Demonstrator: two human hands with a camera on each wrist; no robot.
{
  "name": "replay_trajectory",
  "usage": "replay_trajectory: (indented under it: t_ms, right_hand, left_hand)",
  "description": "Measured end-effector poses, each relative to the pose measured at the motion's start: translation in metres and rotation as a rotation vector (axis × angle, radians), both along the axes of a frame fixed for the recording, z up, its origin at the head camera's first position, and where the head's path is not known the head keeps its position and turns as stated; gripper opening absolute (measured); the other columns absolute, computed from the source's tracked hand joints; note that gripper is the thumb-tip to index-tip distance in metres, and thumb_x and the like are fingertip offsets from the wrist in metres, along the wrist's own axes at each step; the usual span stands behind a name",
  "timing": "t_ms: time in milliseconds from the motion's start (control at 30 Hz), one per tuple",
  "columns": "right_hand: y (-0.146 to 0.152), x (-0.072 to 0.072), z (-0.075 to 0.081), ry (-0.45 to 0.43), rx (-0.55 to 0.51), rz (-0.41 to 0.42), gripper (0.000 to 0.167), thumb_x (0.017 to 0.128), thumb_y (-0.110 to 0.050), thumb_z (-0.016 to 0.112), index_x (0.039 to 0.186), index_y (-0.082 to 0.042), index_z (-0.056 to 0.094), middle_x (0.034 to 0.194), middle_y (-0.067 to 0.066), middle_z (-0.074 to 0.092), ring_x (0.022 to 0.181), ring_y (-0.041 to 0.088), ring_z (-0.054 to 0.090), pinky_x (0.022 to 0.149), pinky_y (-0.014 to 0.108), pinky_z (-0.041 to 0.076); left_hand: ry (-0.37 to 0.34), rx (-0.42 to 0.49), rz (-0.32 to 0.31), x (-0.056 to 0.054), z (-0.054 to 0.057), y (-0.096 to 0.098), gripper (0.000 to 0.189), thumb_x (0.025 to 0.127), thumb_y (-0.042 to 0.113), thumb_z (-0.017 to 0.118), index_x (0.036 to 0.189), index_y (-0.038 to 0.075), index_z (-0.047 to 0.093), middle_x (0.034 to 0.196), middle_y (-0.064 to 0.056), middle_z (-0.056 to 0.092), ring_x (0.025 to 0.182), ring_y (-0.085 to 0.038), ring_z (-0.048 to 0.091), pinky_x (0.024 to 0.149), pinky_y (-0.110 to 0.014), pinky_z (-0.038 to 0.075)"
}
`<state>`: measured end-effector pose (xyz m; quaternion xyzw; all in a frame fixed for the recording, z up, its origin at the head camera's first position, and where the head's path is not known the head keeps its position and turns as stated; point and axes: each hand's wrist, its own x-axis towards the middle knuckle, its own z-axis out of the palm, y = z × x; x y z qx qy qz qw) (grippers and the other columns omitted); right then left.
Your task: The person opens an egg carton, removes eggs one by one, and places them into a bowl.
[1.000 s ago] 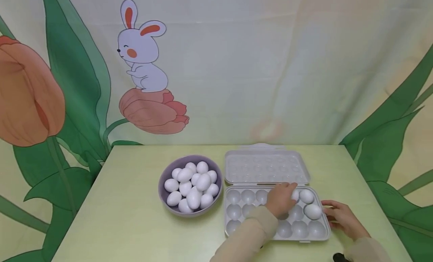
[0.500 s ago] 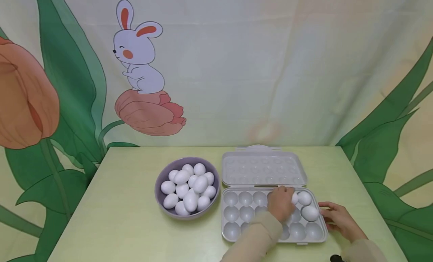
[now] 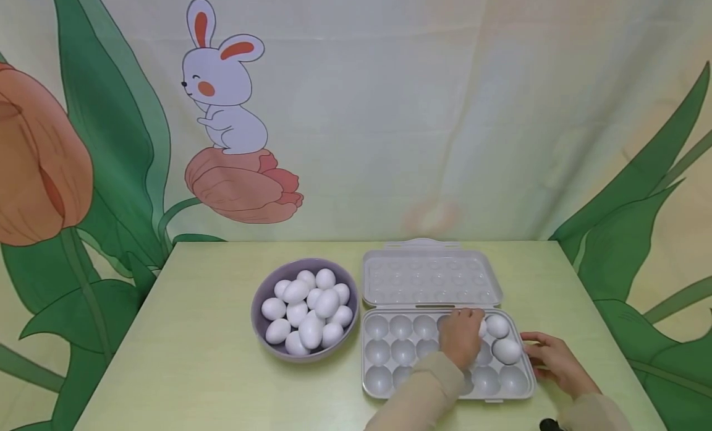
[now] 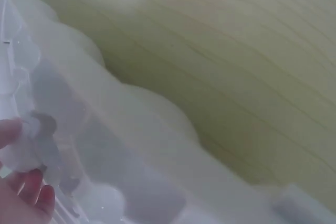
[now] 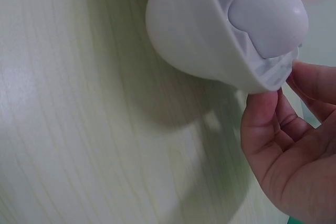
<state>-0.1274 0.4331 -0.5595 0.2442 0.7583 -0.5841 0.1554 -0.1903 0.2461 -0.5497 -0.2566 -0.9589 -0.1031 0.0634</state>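
My left hand [image 3: 461,338] reaches over the egg tray [image 3: 403,352] and holds a white egg [image 4: 23,153] between thumb and fingers, low at the back row. In the head view, that hand covers most of this egg and several cups. Beside it, one egg [image 3: 497,326] sits in the back right corner cup, and another egg [image 3: 507,351] lies just in front, at the right end of the middle row. At the tray's right end, my right hand [image 3: 553,360] pinches the rim, thumb and fingers close up in the right wrist view.
Left of the tray stands a purple bowl [image 3: 258,332] heaped with white eggs. The tray's clear lid [image 3: 431,276] lies folded back behind it on the pale table [image 3: 183,357]. A printed curtain [image 3: 356,109] hangs behind the table.
My left hand has lowered slightly at the back row, its fingers curling further down with the egg. My right hand stays at the tray's end. The whole head view has shifted slightly.
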Motion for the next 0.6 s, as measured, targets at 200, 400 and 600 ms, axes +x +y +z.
replay_trajectory:
  t_ms: [200, 400, 600]
  right_hand:
    - [-0.002, -0.001, 0.0, -0.004, 0.012, 0.015, 0.05, 0.087, -0.017, 0.052, 0.128, 0.005, 0.035, 0.082, -0.005, 0.059, 0.072, 0.012, 0.056, 0.06, 0.029, 0.046]
    - [-0.002, -0.001, 0.001, -0.007, 0.017, 0.028, 0.053, 0.086, -0.018, 0.052, 0.13, 0.005, 0.032, 0.083, -0.003, 0.059, 0.073, 0.013, 0.056, 0.061, 0.03, 0.046]
    - [0.0, -0.002, 0.0, -0.01, 0.019, 0.038, 0.057, 0.085, -0.02, 0.054, 0.13, 0.005, 0.031, 0.083, -0.004, 0.059, 0.073, 0.013, 0.056, 0.063, 0.03, 0.046]
  left_hand:
    - [-0.063, 0.151, -0.03, -0.009, -0.002, -0.006, 0.036, 0.074, 0.033, 0.064, 0.108, 0.027, 0.054, 0.092, 0.006, 0.061, 0.075, -0.009, 0.056, 0.056, -0.02, 0.039]
    - [-0.357, 0.43, 0.005, -0.025, 0.022, -0.018, 0.03, 0.071, 0.03, 0.06, 0.098, 0.017, 0.056, 0.075, 0.0, 0.058, 0.061, -0.01, 0.049, 0.052, -0.017, 0.034]
    - [-0.443, 0.378, -0.071, -0.05, 0.058, -0.04, 0.027, 0.076, 0.034, 0.052, 0.096, 0.018, 0.06, 0.082, 0.004, 0.064, 0.07, -0.01, 0.055, 0.059, -0.016, 0.038]
